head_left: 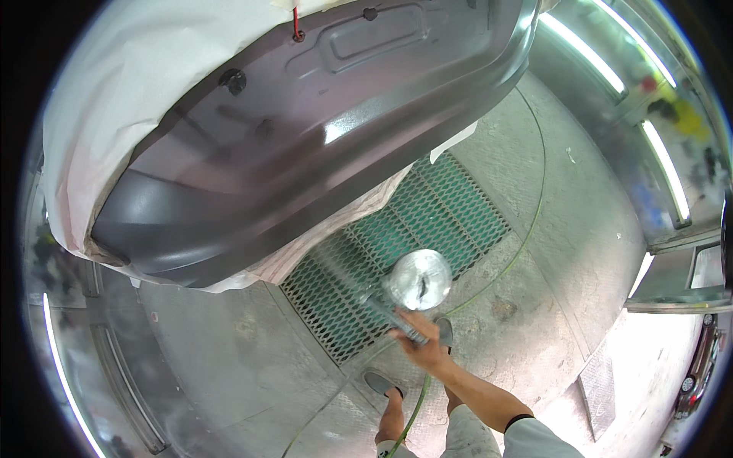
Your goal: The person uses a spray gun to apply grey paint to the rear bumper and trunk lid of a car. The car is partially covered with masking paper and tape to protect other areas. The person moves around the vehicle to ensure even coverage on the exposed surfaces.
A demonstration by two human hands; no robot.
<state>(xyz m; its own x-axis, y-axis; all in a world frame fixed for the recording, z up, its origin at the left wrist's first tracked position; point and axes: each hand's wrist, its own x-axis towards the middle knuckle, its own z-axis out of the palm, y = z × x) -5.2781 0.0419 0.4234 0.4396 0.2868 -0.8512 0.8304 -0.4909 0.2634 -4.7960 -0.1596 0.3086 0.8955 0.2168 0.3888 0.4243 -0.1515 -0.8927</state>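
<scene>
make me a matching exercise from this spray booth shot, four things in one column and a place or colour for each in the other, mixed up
Things:
1. spray gun
2. car body panel
3. floor grate
4. masking paper

Descriptions:
A. green mesh set into the concrete floor
B. whitish, wrapped around the panel's edges
C. held in the right hand, with a silvery cup on top
D. glossy dark grey, filling the upper left of the view

Pairs: 1-C, 2-D, 3-A, 4-B

car panel [305, 130] up-left, on masking paper [99, 114] | floor grate [412, 237] below | spray gun [416, 282] over grate, ctr
</scene>
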